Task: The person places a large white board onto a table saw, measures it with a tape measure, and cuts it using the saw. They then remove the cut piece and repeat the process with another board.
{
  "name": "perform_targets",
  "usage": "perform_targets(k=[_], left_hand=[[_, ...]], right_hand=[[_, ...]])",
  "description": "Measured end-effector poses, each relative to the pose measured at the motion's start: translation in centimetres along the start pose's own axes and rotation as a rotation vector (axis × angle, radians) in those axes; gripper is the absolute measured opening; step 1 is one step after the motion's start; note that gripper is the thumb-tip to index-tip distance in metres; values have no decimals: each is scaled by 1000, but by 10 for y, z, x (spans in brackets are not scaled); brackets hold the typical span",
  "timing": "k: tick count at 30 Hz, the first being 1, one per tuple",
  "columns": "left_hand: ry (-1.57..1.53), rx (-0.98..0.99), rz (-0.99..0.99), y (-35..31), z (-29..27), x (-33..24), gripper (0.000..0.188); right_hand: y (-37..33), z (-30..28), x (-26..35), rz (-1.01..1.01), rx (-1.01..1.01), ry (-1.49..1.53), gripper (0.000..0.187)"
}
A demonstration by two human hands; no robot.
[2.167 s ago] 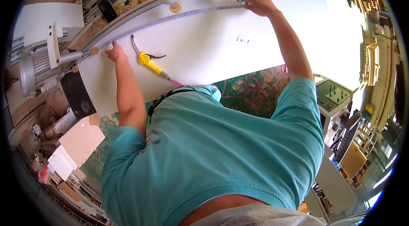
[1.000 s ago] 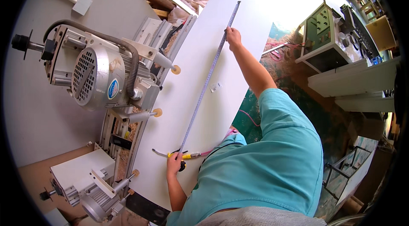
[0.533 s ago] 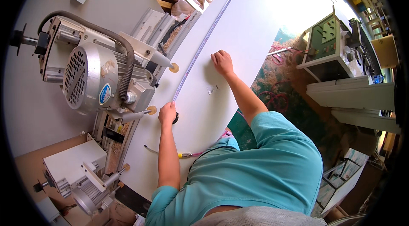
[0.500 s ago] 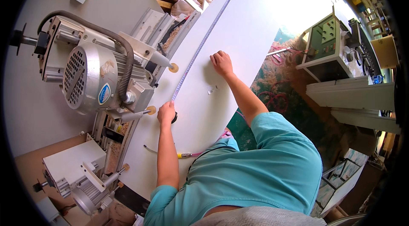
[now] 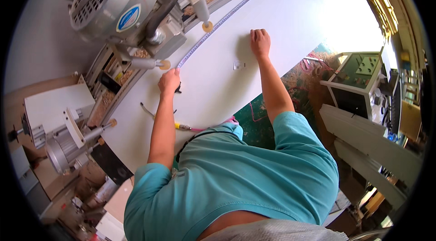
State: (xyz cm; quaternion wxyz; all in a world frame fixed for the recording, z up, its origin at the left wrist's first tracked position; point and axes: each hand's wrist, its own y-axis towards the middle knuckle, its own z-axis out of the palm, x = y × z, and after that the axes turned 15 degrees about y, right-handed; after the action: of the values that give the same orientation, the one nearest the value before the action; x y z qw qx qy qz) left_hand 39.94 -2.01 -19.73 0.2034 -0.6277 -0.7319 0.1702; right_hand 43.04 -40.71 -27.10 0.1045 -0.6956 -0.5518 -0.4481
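A large white board lies before me. A tape measure's pale blade runs straight along it, from my left hand to the board's far end. My left hand is closed around the tape measure's case; only a dark bit of the case shows beside the palm. Farther right, my right hand rests on the board with its fingers curled in, apart from the blade. Whatever may be inside those fingers is hidden. Near it, a small clear sticker sits on the surface.
Machine motors with yellow-tipped rollers line the board's left edge. An air hose with a yellow fitting lies by my waist. Right of me stand a control cabinet and stacked white panels. Wood shavings litter the machine bed.
My view has turned and shifted, so the board and machine appear rotated clockwise. Both hands keep about the same places on the board, and the tape stays stretched out.
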Motion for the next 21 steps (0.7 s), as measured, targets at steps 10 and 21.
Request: perform_targets(k=[10, 21], left_hand=[[-126, 21, 169, 2, -7, -27, 41], [-66, 8, 118, -2, -16, -55, 42]], right_hand=[[2, 10, -7, -5, -28, -42, 22], [3, 3, -5, 34, 9, -35, 23]])
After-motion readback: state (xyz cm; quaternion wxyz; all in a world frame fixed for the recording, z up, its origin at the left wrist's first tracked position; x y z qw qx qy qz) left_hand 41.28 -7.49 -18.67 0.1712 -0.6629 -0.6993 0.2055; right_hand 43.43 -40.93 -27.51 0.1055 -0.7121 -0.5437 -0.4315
